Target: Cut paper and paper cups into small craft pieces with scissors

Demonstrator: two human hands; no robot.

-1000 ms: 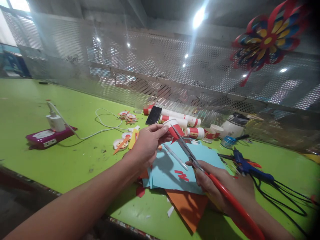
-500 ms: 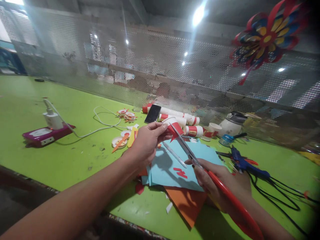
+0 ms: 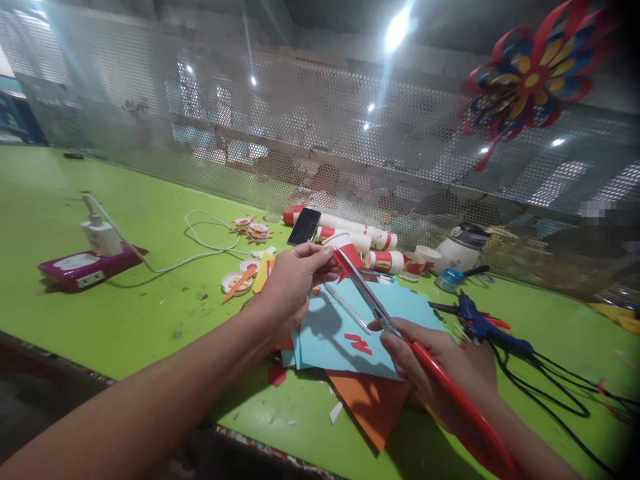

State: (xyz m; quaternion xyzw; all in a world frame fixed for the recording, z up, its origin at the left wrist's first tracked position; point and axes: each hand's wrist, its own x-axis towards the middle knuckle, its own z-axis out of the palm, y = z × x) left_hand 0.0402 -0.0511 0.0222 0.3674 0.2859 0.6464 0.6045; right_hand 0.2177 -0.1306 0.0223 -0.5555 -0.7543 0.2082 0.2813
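Between the thumb and fingers of my left hand [image 3: 295, 280] is a small white and red paper cup piece [image 3: 349, 259], with red points at its lower edge. My right hand [image 3: 430, 360] grips the red handles of a pair of scissors [image 3: 377, 310], whose blades reach up to the red part of the piece. Below both hands lie light blue paper sheets [image 3: 340, 347], with small red paper strips [image 3: 358, 343] and a clear stick [image 3: 347, 308] on or just over them. An orange sheet [image 3: 373, 403] sticks out underneath.
Behind the hands are a phone [image 3: 305, 226], paper cups [image 3: 384, 261] and a white kettle [image 3: 459, 248]. A blue glue gun [image 3: 487, 325] with black cables lies right. A purple power strip [image 3: 90, 267] sits left on the green table [image 3: 165, 333].
The scissor blades look closer together at the red part of the piece. The whole view has shifted slightly; my left hand holds much the same pose.
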